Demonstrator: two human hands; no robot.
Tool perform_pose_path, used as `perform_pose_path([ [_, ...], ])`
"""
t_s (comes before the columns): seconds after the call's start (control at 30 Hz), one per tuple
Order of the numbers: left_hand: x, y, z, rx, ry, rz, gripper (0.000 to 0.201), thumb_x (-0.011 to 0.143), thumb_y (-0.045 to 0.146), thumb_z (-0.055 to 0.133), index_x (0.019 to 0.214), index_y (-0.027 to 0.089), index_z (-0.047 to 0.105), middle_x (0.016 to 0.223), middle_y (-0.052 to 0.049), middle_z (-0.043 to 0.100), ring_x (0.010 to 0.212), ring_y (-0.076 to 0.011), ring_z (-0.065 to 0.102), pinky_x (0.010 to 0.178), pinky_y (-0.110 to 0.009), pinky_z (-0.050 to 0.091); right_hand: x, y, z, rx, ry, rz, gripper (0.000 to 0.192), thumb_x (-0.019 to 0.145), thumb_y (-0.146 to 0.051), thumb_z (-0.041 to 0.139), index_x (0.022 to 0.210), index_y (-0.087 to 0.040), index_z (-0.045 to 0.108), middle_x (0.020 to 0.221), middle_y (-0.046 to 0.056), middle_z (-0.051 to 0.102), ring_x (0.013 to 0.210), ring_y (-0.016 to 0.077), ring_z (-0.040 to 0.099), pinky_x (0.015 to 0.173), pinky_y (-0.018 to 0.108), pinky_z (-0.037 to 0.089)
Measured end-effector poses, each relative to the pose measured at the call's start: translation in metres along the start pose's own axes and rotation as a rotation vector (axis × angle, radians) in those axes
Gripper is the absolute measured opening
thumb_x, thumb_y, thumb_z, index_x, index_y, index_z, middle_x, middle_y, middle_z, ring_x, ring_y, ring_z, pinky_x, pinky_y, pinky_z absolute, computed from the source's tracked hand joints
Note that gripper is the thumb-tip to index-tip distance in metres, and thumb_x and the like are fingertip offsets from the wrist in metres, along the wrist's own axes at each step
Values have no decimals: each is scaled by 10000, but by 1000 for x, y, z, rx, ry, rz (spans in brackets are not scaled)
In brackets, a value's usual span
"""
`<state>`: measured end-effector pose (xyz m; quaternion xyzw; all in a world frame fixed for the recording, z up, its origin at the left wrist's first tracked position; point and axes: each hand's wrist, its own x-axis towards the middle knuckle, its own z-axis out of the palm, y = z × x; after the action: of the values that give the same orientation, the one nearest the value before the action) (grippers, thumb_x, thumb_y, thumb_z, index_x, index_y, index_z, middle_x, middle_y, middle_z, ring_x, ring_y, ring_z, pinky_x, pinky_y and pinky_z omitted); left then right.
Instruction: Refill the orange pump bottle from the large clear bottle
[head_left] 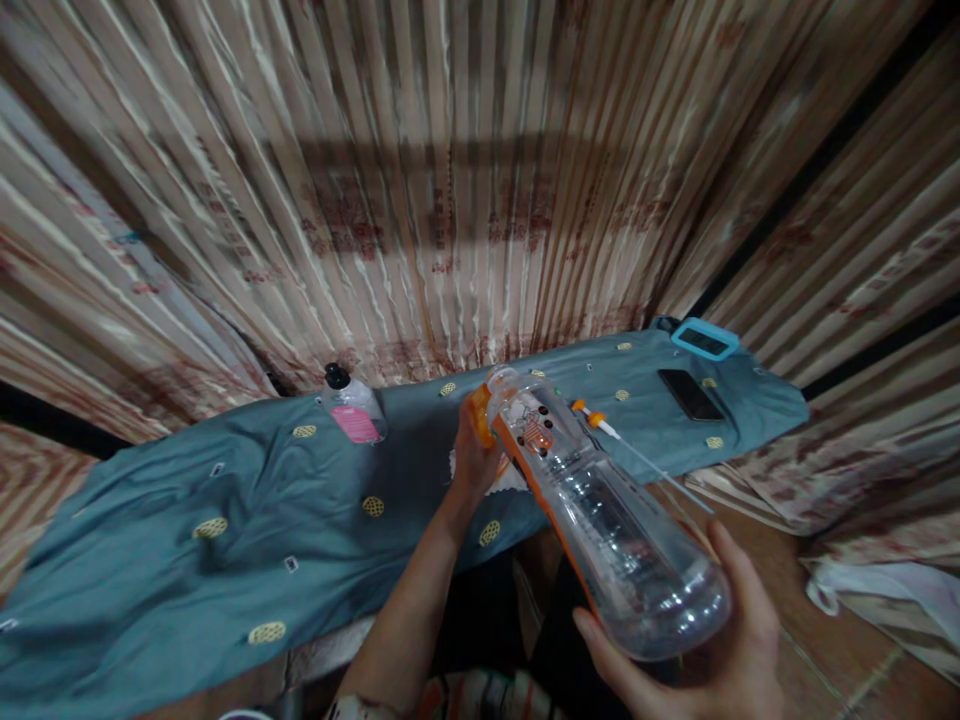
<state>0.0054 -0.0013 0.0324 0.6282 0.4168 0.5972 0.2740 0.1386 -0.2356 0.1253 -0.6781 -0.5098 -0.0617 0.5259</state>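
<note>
A large clear plastic bottle [622,520] with an orange strip down its side and a printed animal face slants across in front of me. Its open neck points away, and the inside looks see-through. My right hand [705,650] cups the base, thumb on one side and fingers on the other. At the neck end, my left hand [476,450] is closed around an orange part; whether this part belongs to the bottle I cannot tell. Beyond the bottle lies an orange-and-white pump top [592,416] with a long thin tube. A white scalloped piece [506,478] shows partly behind my left hand.
A blue-green cloth with yellow patches [247,480] covers the narrow table. On it stand a black-topped pump bottle with a pink label [356,410], a black phone [690,394] and a blue-framed device [705,340]. Striped curtains [450,200] hang behind; a white bag [892,590] is low at right.
</note>
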Motion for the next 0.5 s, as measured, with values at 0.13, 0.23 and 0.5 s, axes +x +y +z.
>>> perform_pose_path([
  [0.13,0,1,1,-9,4,-22,570,917,412,704,1409,233,479,1349,-134,692,1222,-292,708,1080,-474,569,-2,-5,1,31,20,76,1153,700,-623,899,1653,-239,376,1530,186,559,1164,364,682,864,472,601],
  [0.23,-1,0,3,-42,3,-38,567,925,430,696,1410,236,476,1342,-131,693,1204,-287,715,1065,-468,575,-2,-3,1,-2,18,-24,1186,652,-605,932,1647,-245,394,1512,173,576,1110,342,697,793,415,598],
  [0.5,0,-2,1,-50,-5,-37,578,908,457,712,1398,238,499,1329,-130,689,1224,-299,703,1071,-483,570,4,-3,0,-61,23,-86,1187,678,-652,898,1652,-213,380,1412,173,620,1066,335,697,744,404,593],
])
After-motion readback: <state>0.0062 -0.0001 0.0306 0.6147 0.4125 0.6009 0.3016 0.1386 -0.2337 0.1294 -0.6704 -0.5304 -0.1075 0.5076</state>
